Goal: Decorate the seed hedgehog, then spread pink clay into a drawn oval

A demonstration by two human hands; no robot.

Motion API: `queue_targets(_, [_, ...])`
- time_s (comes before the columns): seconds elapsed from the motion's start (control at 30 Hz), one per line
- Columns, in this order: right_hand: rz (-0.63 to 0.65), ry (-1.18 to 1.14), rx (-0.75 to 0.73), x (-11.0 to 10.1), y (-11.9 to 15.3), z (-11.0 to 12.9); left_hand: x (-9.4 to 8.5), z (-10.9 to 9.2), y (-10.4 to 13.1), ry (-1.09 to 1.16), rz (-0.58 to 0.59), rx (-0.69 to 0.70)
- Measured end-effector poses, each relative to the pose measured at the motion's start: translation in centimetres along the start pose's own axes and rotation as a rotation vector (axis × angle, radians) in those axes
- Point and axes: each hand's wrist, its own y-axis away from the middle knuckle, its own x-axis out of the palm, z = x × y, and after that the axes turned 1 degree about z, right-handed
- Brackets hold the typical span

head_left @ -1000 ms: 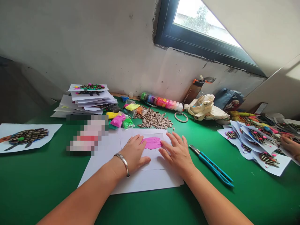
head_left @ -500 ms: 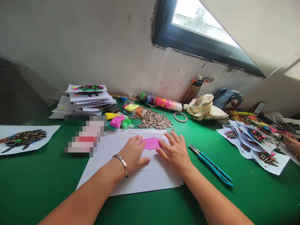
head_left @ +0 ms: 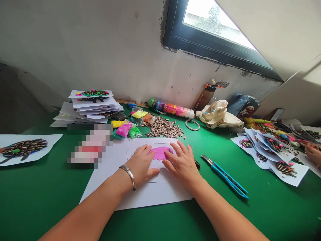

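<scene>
A flat patch of pink modelling clay (head_left: 160,153) lies on white paper (head_left: 105,180) in front of me. My left hand (head_left: 142,164), with a silver bangle at the wrist, rests on the paper, its fingertips at the clay's left edge and its thumb stretched out. From the other side, the fingers of my right hand (head_left: 182,164) are spread, with the index fingertip on the clay's right part. Neither hand grips anything. To the right of my right hand lies a blue utility knife (head_left: 228,179); a dark item partly shows beside that hand.
Sunflower seeds (head_left: 164,127) are heaped behind the paper, beside bagged coloured clay (head_left: 125,129). Paper stacks with seed pictures stand at left (head_left: 92,107) and right (head_left: 272,147). A tape ring (head_left: 192,125), cloth bag (head_left: 215,113) and bottle (head_left: 205,95) sit farther back. Another person's hand (head_left: 313,154) shows at right.
My right hand has shifted slightly left, its index finger farther over the clay. The clay's outline looks rounder on the right. My left hand stays nearly in place.
</scene>
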Motion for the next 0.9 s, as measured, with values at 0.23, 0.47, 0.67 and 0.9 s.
queue_targets(0.23, [-0.042,0.024,0.038,0.5,0.4,-0.5,0.3,0.2,0.1,0.003,-0.015,0.008])
queue_targets(0.47, [-0.032,-0.054,0.09,0.9,0.5,-1.1,0.3,0.2,0.1,-0.007,0.009,0.003])
queue_targets(0.67, [-0.044,-0.281,0.106,1.5,0.3,-2.6,0.2,0.1,0.1,0.006,0.02,-0.005])
queue_targets(0.9, [-0.006,-0.219,0.107,1.8,-0.3,-2.7,0.1,0.1,0.1,0.022,0.01,-0.001])
